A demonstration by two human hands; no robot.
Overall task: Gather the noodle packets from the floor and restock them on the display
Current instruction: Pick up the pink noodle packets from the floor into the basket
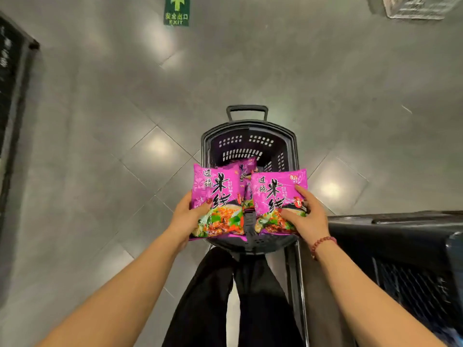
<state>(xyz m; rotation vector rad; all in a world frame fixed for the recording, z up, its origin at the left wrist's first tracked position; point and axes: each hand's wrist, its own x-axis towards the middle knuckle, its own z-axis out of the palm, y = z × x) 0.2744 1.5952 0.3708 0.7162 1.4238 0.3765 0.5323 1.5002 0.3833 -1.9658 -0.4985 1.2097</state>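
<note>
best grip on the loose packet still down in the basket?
Grip the upper edge of the loose packet from above. It leans tilted in the basket, only that end showing past the two held packets; both hands are full, so free one first.

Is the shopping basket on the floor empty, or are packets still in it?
Not empty: at least one purple packet lies inside the basket, behind the two held packets.
</note>
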